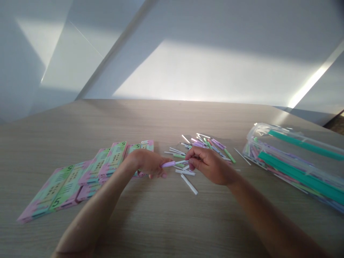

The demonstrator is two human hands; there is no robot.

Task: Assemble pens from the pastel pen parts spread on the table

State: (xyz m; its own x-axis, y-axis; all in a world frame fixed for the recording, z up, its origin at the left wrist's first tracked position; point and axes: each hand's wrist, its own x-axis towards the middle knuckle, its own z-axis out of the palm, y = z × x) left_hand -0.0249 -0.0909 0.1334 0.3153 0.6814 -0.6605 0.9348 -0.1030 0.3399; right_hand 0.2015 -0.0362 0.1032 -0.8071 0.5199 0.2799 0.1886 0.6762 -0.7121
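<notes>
Left of the plastic case [303, 173], the left hand [150, 162] grips a crosswise stick's [168, 164] purple end, the right hand [209, 164] pinching its white end.

No. "5" legible on flat rect. pink-and-green printed packs [114, 159], left part of pale wood-grain table [172, 222]. Approx. 4 spots: 2x at the group's end nearest table's L edge (1 toward far edge, 1 larger toward near edge), 1x on a mid-group pack, far end, 1x on the group's R-end portion. Other small print on packs: too blurry to read. No brand legible.
</notes>
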